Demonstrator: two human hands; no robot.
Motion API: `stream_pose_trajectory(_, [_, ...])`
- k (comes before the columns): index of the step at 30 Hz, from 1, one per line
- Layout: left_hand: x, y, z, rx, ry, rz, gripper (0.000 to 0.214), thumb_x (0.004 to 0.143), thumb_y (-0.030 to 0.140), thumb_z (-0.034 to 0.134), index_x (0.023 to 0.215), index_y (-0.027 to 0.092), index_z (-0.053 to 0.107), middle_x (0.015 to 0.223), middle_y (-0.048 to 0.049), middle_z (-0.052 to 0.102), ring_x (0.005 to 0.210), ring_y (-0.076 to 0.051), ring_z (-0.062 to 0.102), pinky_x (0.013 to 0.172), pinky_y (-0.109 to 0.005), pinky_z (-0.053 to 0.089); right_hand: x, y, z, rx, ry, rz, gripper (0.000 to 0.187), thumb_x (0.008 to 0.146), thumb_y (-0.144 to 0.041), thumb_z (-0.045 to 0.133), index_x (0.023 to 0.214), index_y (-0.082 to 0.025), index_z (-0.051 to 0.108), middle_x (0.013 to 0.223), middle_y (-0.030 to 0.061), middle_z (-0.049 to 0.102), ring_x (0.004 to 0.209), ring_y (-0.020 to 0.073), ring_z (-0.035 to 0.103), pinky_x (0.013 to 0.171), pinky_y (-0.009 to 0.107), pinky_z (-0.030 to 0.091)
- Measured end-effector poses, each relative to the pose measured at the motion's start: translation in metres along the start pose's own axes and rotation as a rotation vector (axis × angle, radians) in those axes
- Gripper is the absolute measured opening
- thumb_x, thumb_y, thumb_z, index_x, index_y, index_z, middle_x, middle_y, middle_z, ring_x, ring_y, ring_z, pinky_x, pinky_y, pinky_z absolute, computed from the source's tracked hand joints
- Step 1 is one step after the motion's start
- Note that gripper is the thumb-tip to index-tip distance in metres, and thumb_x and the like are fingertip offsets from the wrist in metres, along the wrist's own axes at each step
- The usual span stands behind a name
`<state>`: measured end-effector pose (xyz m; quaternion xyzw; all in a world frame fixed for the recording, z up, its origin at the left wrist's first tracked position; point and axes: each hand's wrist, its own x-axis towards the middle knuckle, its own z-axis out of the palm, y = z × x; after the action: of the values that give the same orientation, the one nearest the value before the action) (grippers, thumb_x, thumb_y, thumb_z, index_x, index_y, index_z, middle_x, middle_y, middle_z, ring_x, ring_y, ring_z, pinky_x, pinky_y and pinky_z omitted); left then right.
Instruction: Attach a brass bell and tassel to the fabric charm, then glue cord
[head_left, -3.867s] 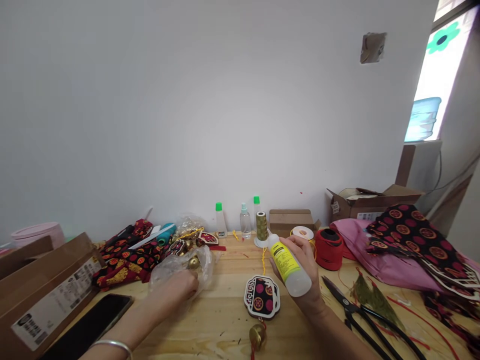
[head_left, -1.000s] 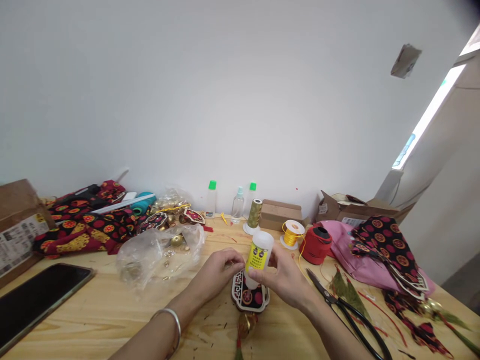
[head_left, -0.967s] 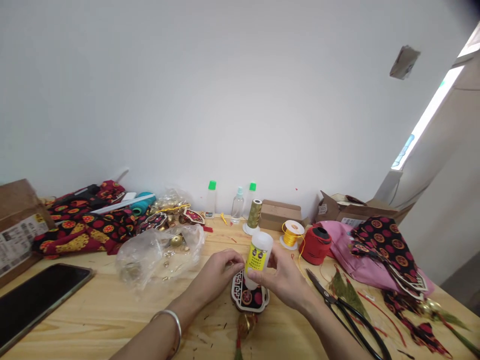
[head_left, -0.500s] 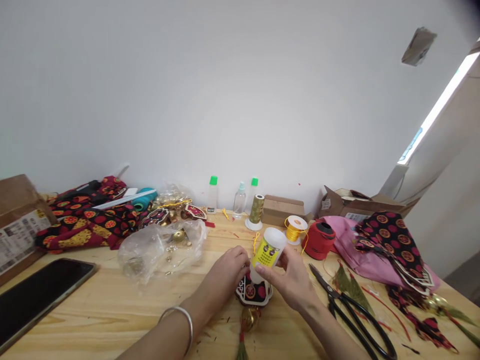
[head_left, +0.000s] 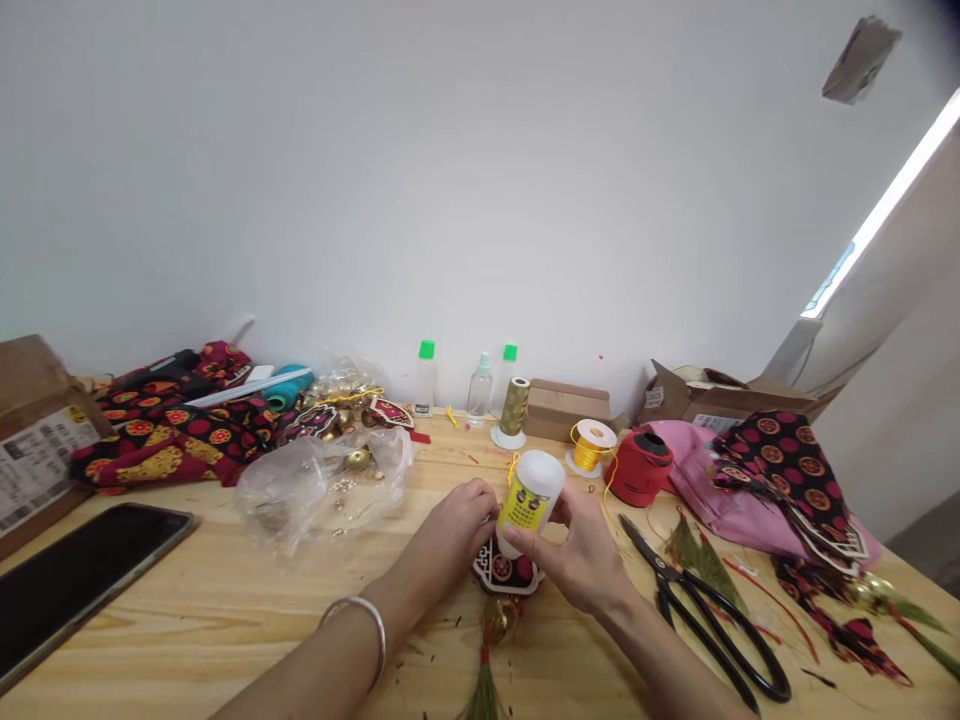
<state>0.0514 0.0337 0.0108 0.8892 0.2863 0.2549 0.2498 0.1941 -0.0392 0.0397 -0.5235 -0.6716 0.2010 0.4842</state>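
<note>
My right hand (head_left: 577,550) grips a white glue bottle (head_left: 527,497) with a yellow label, tipped nozzle-down over a flat ornament (head_left: 507,572) covered in black and pink fabric with a white fretwork rim. My left hand (head_left: 456,525) rests at the ornament's left edge with its fingers curled in a pinch beside the nozzle; what they hold is hidden. A silver bangle (head_left: 361,617) circles the left wrist. Below the ornament hang a brass bell (head_left: 501,617) and a green tassel (head_left: 480,695).
Black scissors (head_left: 705,620) lie right of my hands. A clear plastic bag (head_left: 315,480) with brass bells sits to the left, a phone (head_left: 67,580) at the far left. Thread spools, a red cord reel (head_left: 636,466), small bottles, patterned fabric and cardboard boxes line the back of the wooden table (head_left: 225,620).
My left hand came from the plastic bag to the ornament. The glue bottle went from lying in my right hand to nozzle-down over the ornament. The camera view tilted slightly.
</note>
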Motion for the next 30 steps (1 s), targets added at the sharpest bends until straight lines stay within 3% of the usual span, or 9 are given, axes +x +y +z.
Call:
stream_pose_trajectory(26, [0.0043,-0.0064,0.0024,-0.014,0.010,0.049,0.018,0.076,0.017,0.046,0.090,0.021,0.058,0.089,-0.0027,0.056,0.082,-0.017,0.051,0.075,-0.028,0.041,0.0016,0.0022,-0.0019,0.004,0.018,0.003,0.028,0.063,-0.030,0.066,0.082,-0.018,0.050,0.075,0.0014,0.061,0.066,0.0152,0.058,0.060,0.026,0.048])
stream_pose_trajectory(30, [0.0048,-0.0056,0.0015,-0.006,0.010,0.049,0.014,0.075,0.016,0.047,0.083,0.019,0.058,0.087,-0.0031,0.057,0.085,-0.017,0.052,0.077,-0.027,0.041,0.0025,0.0023,-0.0018,0.017,0.030,-0.019,0.028,0.064,-0.034,0.065,0.081,-0.018,0.049,0.074,0.0014,0.059,0.065,0.0143,0.057,0.058,0.025,0.048])
